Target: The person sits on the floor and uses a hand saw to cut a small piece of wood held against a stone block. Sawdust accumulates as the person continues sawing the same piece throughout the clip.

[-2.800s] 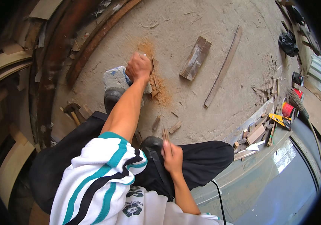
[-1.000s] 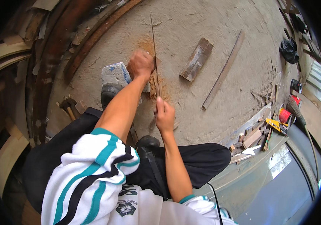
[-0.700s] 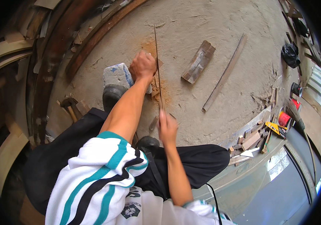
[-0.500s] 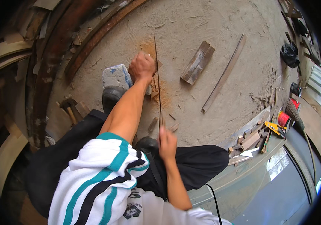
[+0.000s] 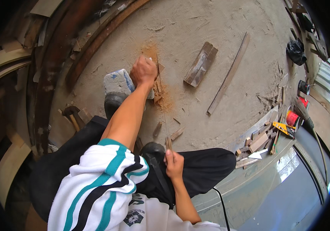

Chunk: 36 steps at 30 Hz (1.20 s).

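My right hand (image 5: 174,164) is closed round the wooden handle of a handsaw (image 5: 168,143), close to my body. The saw's thin blade shows edge-on and runs away from me, just right of my left hand (image 5: 144,72). That left hand is clenched and presses down on a piece of wood (image 5: 161,69), mostly hidden beneath it. Under and beside the left hand sits a white block with blue marks (image 5: 117,81), against which my dark shoe (image 5: 115,101) rests. Orange sawdust (image 5: 165,98) lies on the floor around the blade.
To the right lie a short wood block (image 5: 201,64) and a long wood strip (image 5: 228,74). A hammer (image 5: 72,115) is at the left. Offcuts (image 5: 258,142), a yellow-handled saw (image 5: 283,129) and a broom (image 5: 303,113) sit at the right. A rusty beam (image 5: 92,48) curves along the left.
My right hand has drawn the saw back toward my body, and the handle now shows clearly. The left hand stays closed in nearly the same place.
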{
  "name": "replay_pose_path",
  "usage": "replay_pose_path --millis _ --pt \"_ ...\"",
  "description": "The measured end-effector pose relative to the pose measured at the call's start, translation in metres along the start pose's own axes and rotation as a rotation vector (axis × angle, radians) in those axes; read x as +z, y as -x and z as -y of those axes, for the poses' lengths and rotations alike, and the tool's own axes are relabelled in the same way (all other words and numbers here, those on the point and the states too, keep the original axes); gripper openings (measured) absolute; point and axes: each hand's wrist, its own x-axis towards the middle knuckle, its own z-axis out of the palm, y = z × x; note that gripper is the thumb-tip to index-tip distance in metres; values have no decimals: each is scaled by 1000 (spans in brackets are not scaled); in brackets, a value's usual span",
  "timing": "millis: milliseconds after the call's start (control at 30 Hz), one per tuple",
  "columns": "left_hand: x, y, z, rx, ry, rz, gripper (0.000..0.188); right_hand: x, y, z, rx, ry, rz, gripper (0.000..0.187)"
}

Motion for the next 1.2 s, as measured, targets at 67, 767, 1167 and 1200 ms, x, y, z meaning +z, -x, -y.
replay_pose_path --millis 67,767,1167,1200 --pt "1 3 3 30 3 -25 29 6 -30 7 -24 13 21 49" --pt "-4 2 -4 -41 -8 28 30 -10 8 28 74 42 37 52" --pt "-7 3 -8 -67 23 33 36 -10 24 31 84 19 14 50" --pt "-6 2 -9 -58 21 19 35 -16 24 34 120 6 35 48"
